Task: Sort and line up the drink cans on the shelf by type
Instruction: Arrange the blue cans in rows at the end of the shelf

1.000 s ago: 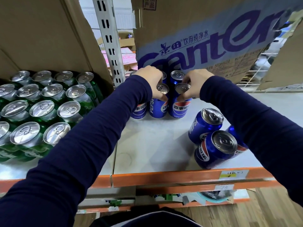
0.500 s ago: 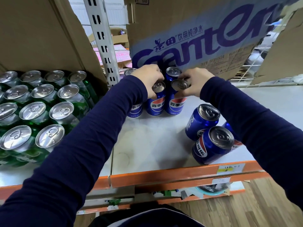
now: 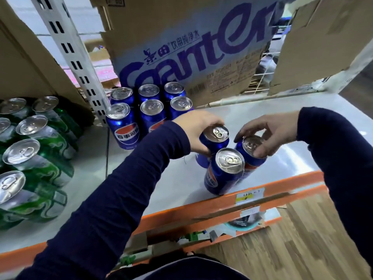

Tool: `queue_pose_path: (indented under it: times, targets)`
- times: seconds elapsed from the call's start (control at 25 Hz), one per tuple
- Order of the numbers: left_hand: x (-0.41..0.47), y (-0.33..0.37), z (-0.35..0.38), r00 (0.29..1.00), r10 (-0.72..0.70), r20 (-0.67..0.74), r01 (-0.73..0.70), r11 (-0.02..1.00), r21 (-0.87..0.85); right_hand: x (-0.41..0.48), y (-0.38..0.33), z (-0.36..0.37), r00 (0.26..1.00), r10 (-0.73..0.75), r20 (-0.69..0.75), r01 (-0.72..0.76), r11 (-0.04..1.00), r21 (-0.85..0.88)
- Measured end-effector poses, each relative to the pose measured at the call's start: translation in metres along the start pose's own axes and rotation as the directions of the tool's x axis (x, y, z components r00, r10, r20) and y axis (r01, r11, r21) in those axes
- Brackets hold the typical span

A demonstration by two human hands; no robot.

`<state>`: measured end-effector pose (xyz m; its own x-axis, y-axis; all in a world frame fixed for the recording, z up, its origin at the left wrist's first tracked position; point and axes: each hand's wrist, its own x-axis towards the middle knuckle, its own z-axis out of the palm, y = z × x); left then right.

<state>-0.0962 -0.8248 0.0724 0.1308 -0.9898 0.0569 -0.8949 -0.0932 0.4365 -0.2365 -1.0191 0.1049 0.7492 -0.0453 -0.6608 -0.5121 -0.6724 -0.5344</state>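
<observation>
Several blue cola cans stand upright in two rows at the back of the white shelf, beside the upright post. Three more blue cans stand close together near the shelf's front edge. My left hand grips the back-left can of these around its top. My right hand pinches the rim of the back-right can. The front can stands free between them. Green cans fill the shelf's left part in rows.
A large printed cardboard box stands behind the blue cans. Plain cardboard stands behind the green cans and another carton at the right. A perforated white post divides the bays. An orange beam with labels edges the shelf.
Both hands have left the back rows of blue cans and come forward and right to the three cans near the front edge, closing on two of them. The camera has shifted.
</observation>
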Motion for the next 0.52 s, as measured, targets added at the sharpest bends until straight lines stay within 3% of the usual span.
queue_pose_path:
  times: [0.28, 0.52]
  targets:
    - [-0.034, -0.006, -0.007, 0.976, -0.187, -0.113, 0.188, 0.982, 0.003, 0.005, -0.011, -0.004, 0.998, -0.062, 0.000, 0.062, 0.997, 0.034]
    - [-0.074, -0.016, -0.028, 0.938, -0.336, -0.085, 0.337, 0.941, 0.008, 0.024, -0.042, -0.006, 0.981, -0.124, -0.148, 0.120, 0.992, -0.031]
